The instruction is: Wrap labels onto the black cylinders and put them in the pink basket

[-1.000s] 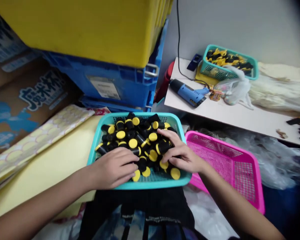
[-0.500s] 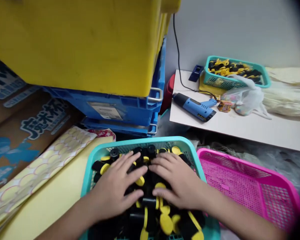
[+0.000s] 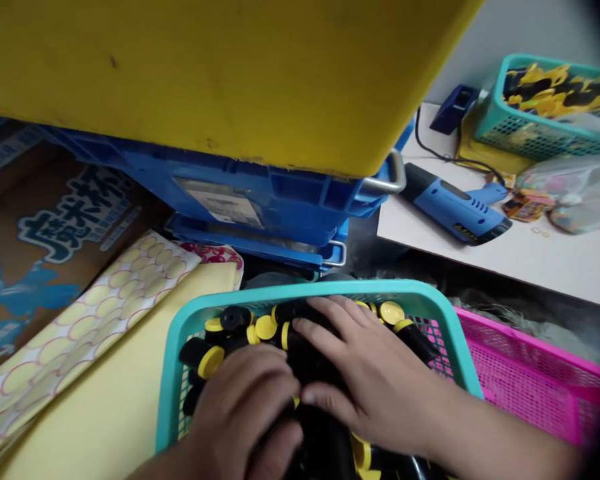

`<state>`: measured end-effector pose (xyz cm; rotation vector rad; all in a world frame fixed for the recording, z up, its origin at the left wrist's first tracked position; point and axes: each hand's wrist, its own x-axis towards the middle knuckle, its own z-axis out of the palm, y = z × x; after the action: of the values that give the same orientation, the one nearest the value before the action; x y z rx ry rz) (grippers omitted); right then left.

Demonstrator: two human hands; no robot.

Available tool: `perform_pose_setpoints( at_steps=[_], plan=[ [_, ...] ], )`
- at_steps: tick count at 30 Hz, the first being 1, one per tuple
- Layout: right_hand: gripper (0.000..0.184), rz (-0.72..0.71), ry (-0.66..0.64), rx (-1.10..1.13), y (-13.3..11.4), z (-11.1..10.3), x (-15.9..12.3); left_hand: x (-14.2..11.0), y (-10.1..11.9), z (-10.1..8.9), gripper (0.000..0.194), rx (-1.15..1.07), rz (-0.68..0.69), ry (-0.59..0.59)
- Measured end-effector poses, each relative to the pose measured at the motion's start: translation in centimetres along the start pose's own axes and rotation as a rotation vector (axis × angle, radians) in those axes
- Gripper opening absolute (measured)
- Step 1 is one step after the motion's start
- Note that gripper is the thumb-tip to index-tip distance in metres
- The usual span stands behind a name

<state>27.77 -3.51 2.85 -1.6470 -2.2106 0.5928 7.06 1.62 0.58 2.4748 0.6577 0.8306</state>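
Observation:
A teal plastic basket [image 3: 180, 347] in front of me holds a heap of black cylinders with yellow caps [image 3: 211, 360]. Both my hands lie on the heap. My left hand [image 3: 245, 413] is at the lower middle, its fingers curled down over the black pieces. My right hand [image 3: 370, 380] rests beside it with fingers stretched flat across the pile, pointing left and away. What lies under the palms is hidden.
A pink mesh basket [image 3: 530, 393] sits to the right. Behind stand a blue crate [image 3: 260, 193] and a yellow crate [image 3: 205, 67] on top. A blue heat gun [image 3: 455, 207] and another teal basket [image 3: 545, 100] rest on a white board. Yellow sheets [image 3: 80, 313] and cardboard lie left.
The view has moved closer and lower over the basket. My hands have shifted across the heap; the left hand has drawn back toward me and its fingers have curled.

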Motion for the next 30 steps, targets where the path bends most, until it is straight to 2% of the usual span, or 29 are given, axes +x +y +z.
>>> perform_pose_setpoints(
  at_steps=[1,3,5,8,10,12,14,16,19,22,24,26,30],
  plan=[
    [0.051,-0.018,-0.029,0.039,-0.3,0.1,-0.2,0.2,-0.2,-0.3,0.02,0.061,-0.102,0.008],
    [0.043,-0.085,-0.051,0.062,-0.7,0.3,-1.3,0.6,-0.6,-0.6,0.02,0.194,-0.204,-0.038],
    [0.03,-0.151,0.006,-0.016,-0.9,0.4,-2.6,1.1,-0.9,-0.5,0.031,0.291,-0.188,-0.104],
    [0.029,-0.193,0.094,-0.099,-0.4,-0.2,-3.8,2.1,-1.0,0.0,0.049,0.343,-0.186,-0.191],
    [0.035,-0.026,0.154,-0.118,0.4,-0.8,-3.6,3.0,-1.0,0.4,0.054,0.337,-0.249,-0.275],
    [0.044,0.224,0.209,-0.18,1.3,-1.0,-2.8,3.7,-1.0,0.6,0.059,0.321,-0.301,-0.366],
    [0.053,0.347,0.175,-0.225,1.8,-1.0,-1.9,3.8,-1.1,0.7,0.062,0.322,-0.305,-0.403],
    [0.06,0.297,0.108,-0.155,1.9,-0.7,-1.4,3.2,-1.3,0.7,0.064,0.342,-0.248,-0.366],
    [0.058,0.123,0.074,-0.028,1.3,0.1,-2.2,1.7,-2.1,0.5,0.067,0.303,-0.102,-0.34],
    [0.047,0.027,0.091,0.069,0.8,1.9,-3.7,1.0,-3.2,0.0,0.067,0.135,-0.02,-0.468],
    [0.046,0.008,0.159,0.121,0.6,3.3,-4.5,1.3,-4.1,-0.3,0.061,0.01,-0.006,-0.553],
    [0.045,-0.058,0.227,0.077,0.6,4.1,-4.7,2.0,-4.6,-0.5,0.053,-0.103,0.008,-0.622],
    [0.037,-0.295,0.232,-0.107,1.0,2.9,-3.8,3.0,-4.5,-0.3,0.039,-0.215,0.017,-0.758]
  ],
)
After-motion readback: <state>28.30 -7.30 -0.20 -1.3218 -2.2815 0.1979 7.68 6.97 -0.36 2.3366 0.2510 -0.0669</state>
